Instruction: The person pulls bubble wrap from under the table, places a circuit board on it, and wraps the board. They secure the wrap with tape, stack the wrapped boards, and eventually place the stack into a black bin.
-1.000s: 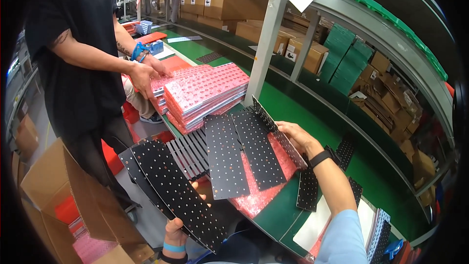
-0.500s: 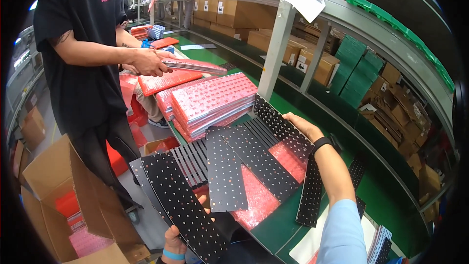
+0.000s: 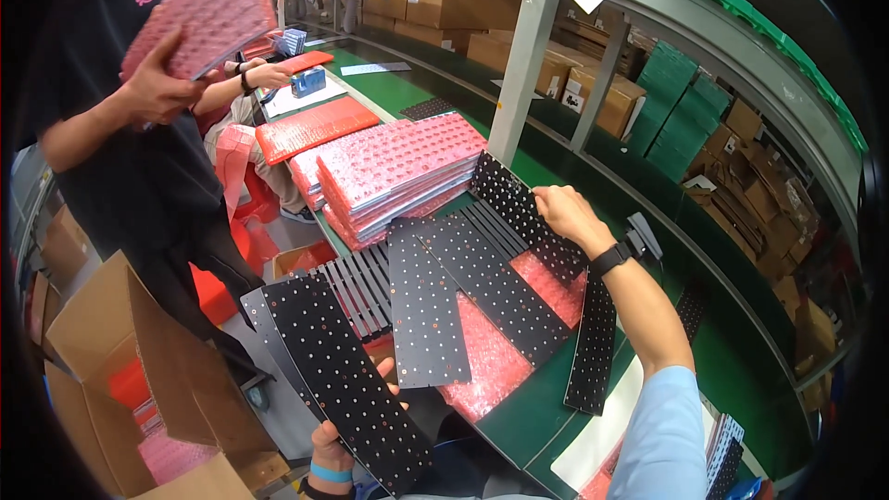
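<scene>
My right hand (image 3: 567, 213) grips the upper edge of a black dotted panel (image 3: 526, 215) that leans up from the green bench (image 3: 528, 412). My left hand (image 3: 335, 444), low in the view, holds the near end of another long black dotted panel (image 3: 344, 378). Between them several more black panels (image 3: 428, 301) are fanned out over pink bubble wrap (image 3: 489, 361). Behind these lies a stack of pink-wrapped panels (image 3: 398, 171).
A person in a black shirt (image 3: 139, 157) stands at the left, lifting a pink-wrapped panel (image 3: 208, 9). Open cardboard boxes (image 3: 120, 380) sit on the floor at lower left. A grey post (image 3: 519, 65) rises behind the stack. Shelves with brown boxes (image 3: 602, 97) and green packs (image 3: 681, 111) run along the right.
The person at the left has raised a pink-wrapped panel from bench height to shoulder height. My hands and their black panels have barely shifted.
</scene>
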{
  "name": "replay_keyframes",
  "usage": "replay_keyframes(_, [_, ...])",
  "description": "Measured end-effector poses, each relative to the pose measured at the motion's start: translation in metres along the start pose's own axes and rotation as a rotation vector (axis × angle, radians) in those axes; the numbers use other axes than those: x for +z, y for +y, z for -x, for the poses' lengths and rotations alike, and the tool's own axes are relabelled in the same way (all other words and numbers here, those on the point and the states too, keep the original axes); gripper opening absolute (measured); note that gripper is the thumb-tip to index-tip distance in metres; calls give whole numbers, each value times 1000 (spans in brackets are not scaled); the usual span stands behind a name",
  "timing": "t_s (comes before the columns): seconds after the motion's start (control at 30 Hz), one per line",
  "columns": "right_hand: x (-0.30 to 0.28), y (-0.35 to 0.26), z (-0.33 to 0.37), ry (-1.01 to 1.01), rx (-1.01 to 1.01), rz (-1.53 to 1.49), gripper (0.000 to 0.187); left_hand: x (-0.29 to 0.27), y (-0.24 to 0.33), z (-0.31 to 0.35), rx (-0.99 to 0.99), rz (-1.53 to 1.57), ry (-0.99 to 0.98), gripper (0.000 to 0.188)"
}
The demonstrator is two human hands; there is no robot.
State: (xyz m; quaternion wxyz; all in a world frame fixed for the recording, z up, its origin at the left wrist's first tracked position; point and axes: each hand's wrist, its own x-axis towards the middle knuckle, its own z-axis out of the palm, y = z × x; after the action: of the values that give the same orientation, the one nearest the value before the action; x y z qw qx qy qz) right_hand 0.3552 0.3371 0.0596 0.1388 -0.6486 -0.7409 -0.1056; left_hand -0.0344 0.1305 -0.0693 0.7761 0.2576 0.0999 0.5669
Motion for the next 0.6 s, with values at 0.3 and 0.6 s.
replay_keyframes(0.3, [-9, -112, 140, 47, -243, -48, 36, -5, 6, -1, 8, -76, -1, 117])
replay_keyframes(0.6, [-31, -83, 92, 170, -65, 152, 5, -8, 7, 5, -12, 21, -29, 115])
